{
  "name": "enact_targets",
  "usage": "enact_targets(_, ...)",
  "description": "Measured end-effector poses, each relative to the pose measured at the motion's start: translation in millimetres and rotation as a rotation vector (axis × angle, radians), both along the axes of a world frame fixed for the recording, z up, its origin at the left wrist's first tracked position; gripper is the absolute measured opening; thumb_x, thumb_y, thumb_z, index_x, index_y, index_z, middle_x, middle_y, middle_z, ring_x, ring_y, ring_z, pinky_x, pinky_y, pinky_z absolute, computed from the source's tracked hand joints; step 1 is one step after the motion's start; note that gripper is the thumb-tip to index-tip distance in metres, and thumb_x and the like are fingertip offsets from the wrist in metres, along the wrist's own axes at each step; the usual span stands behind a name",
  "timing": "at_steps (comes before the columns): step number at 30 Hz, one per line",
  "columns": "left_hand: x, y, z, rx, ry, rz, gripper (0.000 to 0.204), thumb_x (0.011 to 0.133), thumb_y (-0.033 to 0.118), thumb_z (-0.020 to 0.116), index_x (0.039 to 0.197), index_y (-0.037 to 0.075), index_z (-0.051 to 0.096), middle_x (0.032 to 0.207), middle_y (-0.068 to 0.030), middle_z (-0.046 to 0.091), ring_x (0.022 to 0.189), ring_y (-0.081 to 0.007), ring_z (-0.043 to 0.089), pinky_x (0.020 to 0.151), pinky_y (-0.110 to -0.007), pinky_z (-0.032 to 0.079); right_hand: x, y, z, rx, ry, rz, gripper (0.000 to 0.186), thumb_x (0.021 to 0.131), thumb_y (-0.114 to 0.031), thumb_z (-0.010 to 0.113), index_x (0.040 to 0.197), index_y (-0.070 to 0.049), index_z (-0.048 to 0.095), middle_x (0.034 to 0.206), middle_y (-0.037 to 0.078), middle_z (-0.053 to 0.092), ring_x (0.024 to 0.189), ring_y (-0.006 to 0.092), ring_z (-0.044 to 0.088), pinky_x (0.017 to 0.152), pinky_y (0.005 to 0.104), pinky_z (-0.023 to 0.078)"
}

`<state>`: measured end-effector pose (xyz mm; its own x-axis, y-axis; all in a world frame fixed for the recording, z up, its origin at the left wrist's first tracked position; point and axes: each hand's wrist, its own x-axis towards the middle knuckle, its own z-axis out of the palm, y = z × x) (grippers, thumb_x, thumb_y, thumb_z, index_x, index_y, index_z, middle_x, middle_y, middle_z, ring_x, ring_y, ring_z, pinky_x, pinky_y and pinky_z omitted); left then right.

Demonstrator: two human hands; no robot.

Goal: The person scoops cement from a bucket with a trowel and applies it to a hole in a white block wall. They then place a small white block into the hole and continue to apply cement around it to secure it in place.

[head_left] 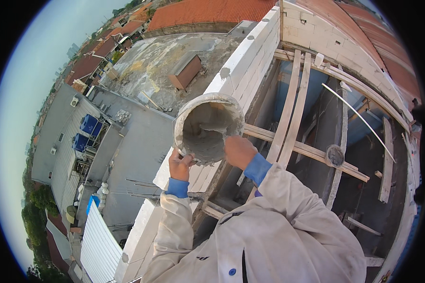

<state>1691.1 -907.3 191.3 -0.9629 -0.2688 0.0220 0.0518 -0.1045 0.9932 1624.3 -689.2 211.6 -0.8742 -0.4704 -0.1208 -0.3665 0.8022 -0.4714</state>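
Note:
A mortar-crusted bucket (193, 104) is tilted with its mouth toward me, beside the white block wall. Wet grey mortar (204, 147) coats its inside and lies along the lower side. My left hand (179, 166) grips the near left rim, thumb toward the mouth. At the right part of the mouth my right hand (240, 152) is closed in a fist. It appears to hold a trowel (215, 127), whose mortar-smeared blade shows inside the bucket; the handle is hidden in the fist. Both arms wear pale sleeves with blue cuffs.
The white block wall (250, 52) runs away from me, with mortar patches on top. Right of it, wooden planks (295, 108) cross a deep opening; a round mortar-crusted container (335, 155) rests there. Left lies a lower concrete roof (146, 137) with a drop.

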Motion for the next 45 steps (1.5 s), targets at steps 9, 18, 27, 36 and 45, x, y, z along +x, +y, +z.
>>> enact_targets(9,-19,-14,39,-0.113,0.02,0.076,0.049,0.082,0.001,0.059,0.131,0.003,0.058,0.102,-0.0068,0.069,0.08,-0.0135,0.068,0.067,-0.026,0.06,-17,-6,47,0.086,0.245,0.161,0.027,0.089,-0.009,0.062,0.114,0.003,0.065,0.109,0.017,0.062,0.093,0.0346,0.072,0.079,0.0437,0.059)
enact_targets(18,-11,-27,43,-0.045,-0.026,0.021,0.057,0.083,0.005,0.06,0.14,0.005,0.056,0.105,-0.0009,0.068,0.085,-0.01,0.062,0.069,-0.026,0.054,-48,0,63,0.06,0.475,0.262,0.027,0.095,-0.011,0.056,0.12,0.0,0.061,0.107,0.016,0.065,0.092,0.0384,0.07,0.079,0.0477,0.058)
enact_targets(27,-7,-11,43,-0.09,0.084,0.065,0.046,0.083,0.002,0.062,0.13,0.005,0.063,0.098,0.0006,0.068,0.082,-0.0096,0.062,0.07,-0.026,0.052,-49,-6,51,0.173,0.397,0.299,0.027,0.094,-0.016,0.061,0.116,-0.001,0.064,0.109,0.016,0.066,0.098,0.0371,0.069,0.083,0.0475,0.057)
enact_targets(36,-6,-13,30,-0.162,0.124,0.11,0.056,0.085,-0.002,0.06,0.141,0.003,0.056,0.106,0.0004,0.068,0.09,-0.0089,0.058,0.078,-0.025,0.049,-54,-3,42,0.282,0.281,0.23,0.026,0.094,-0.014,0.059,0.115,-0.001,0.066,0.112,0.018,0.067,0.1,0.0393,0.068,0.085,0.05,0.056)
enact_targets(45,-20,-6,28,-0.174,0.224,0.131,0.059,0.086,-0.004,0.058,0.144,0.002,0.054,0.109,0.0007,0.067,0.091,-0.0088,0.057,0.08,-0.025,0.047,-56,-3,24,-0.098,0.354,0.128,0.028,0.095,-0.019,0.061,0.114,0.001,0.065,0.107,0.024,0.067,0.098,0.0433,0.066,0.084,0.0529,0.053)
